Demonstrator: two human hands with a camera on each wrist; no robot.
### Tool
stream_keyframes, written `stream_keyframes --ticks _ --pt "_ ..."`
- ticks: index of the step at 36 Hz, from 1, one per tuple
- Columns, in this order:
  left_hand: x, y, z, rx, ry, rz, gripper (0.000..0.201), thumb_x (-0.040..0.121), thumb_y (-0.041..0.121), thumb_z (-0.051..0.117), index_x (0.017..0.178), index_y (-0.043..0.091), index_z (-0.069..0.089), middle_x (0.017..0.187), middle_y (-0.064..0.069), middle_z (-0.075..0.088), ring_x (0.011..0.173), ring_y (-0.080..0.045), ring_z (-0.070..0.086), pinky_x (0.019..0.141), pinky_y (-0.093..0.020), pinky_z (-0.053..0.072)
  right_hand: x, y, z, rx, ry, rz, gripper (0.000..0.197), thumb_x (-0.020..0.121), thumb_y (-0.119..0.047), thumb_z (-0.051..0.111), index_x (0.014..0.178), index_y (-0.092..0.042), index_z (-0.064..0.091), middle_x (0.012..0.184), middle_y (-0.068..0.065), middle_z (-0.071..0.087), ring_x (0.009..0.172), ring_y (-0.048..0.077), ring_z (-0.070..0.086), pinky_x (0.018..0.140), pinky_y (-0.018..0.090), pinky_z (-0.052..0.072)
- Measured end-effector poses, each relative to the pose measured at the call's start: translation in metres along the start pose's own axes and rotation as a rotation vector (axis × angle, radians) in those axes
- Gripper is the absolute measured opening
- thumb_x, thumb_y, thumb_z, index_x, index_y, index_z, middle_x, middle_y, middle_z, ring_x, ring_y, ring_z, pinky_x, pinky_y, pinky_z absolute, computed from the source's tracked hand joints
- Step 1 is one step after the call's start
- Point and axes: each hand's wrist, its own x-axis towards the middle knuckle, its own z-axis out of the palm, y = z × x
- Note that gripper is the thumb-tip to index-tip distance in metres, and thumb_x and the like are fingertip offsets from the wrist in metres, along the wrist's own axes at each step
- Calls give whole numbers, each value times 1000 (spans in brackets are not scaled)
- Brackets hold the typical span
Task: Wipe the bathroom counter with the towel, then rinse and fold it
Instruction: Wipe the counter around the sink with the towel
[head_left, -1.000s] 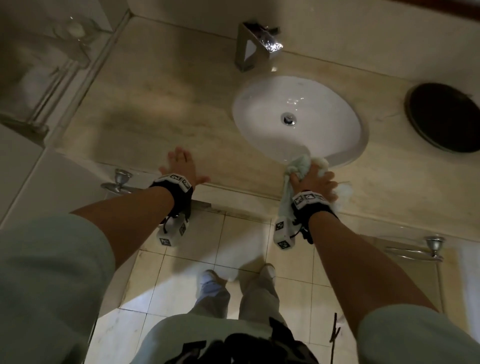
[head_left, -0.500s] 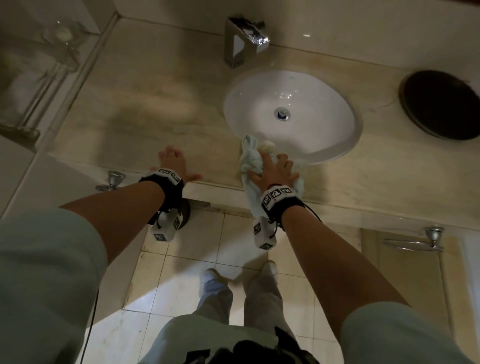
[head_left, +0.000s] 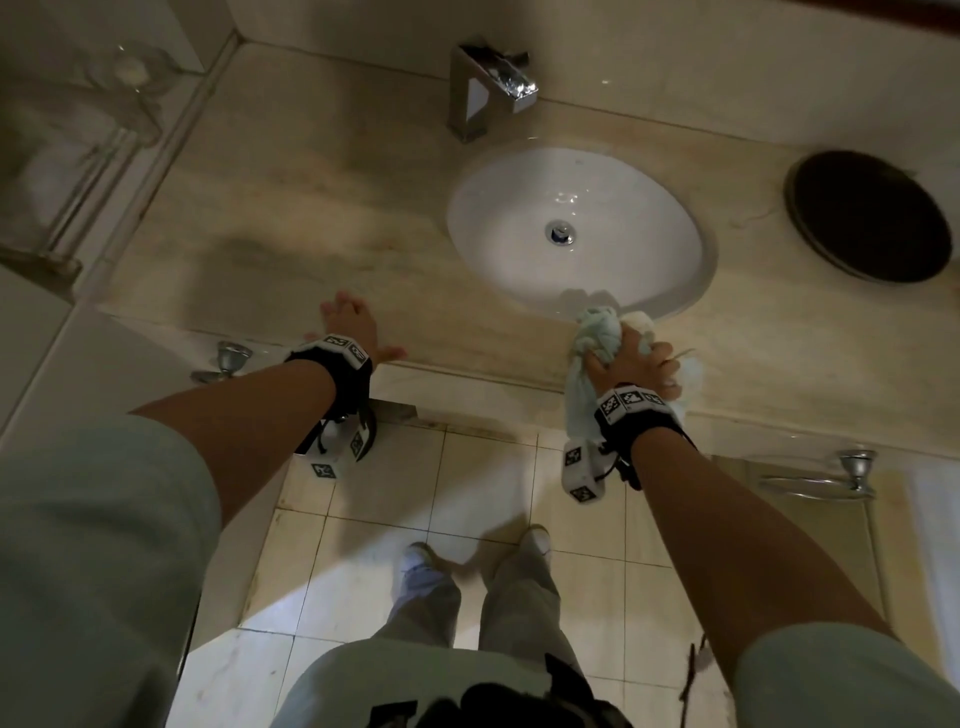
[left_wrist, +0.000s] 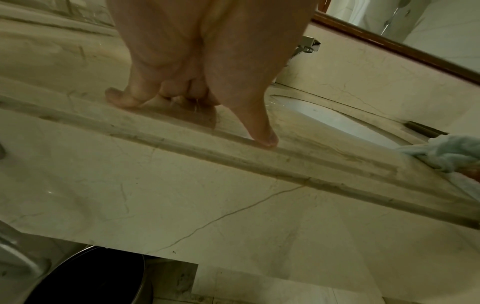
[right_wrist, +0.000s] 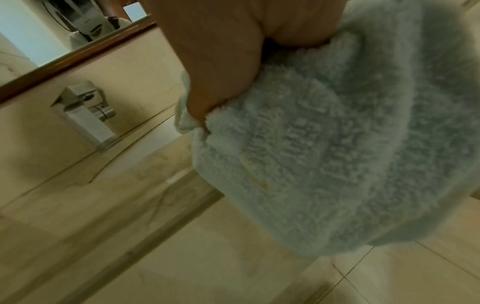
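A pale blue-white towel (head_left: 597, 332) is bunched on the front strip of the beige marble counter (head_left: 322, 208), just below the white oval sink (head_left: 571, 228). My right hand (head_left: 631, 358) grips the towel from above with curled fingers, and part of the cloth hangs over the counter edge. In the right wrist view the towel (right_wrist: 324, 154) fills most of the frame under my palm. My left hand (head_left: 349, 325) rests flat on the counter's front edge to the left, fingers spread. In the left wrist view the fingertips (left_wrist: 265, 137) press on the stone rim.
A chrome faucet (head_left: 491, 88) stands behind the sink. A dark round opening (head_left: 870, 215) is set in the counter at the right. Glass items (head_left: 130, 67) sit at the far left corner. A black bin (left_wrist: 85, 275) stands on the tiled floor (head_left: 415, 519) under the counter.
My right hand has swept the towel back rightwards along the counter's front edge, after going left half a second ago. The left hand has stayed planted.
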Motion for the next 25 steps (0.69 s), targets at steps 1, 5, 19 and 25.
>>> stream_keyframes --ticks 1,5,19,25 --pt "-3 1 -1 -3 -2 1 119 75 72 51 148 -4 -4 156 -24 -7 144 -43 0 115 -57 18 -3 -5 1 -4 -13 -5 67 77 -60 59 134 -34 35 127 13 37 116 34 38 96 51 34" --pt "-4 2 -2 4 0 16 119 76 71 53 148 -5 -4 156 -25 -6 144 -44 0 115 -58 18 -23 -39 9 -33 -87 -121 74 78 -55 60 140 -34 25 133 14 31 122 36 33 100 54 30" --pt "-22 -1 -9 -32 7 53 107 82 63 53 150 2 -4 157 -18 -7 144 -41 3 115 -54 20 -66 -137 39 -133 -240 -574 67 79 -56 62 137 -35 34 140 11 27 132 37 24 104 59 23" --pt "-22 -25 -22 -28 78 84 91 88 61 45 152 17 -2 160 -5 -6 147 -27 2 119 -48 6 -64 -139 40 -157 -232 -591 67 78 -60 60 134 -35 34 137 10 29 129 36 27 104 60 25"
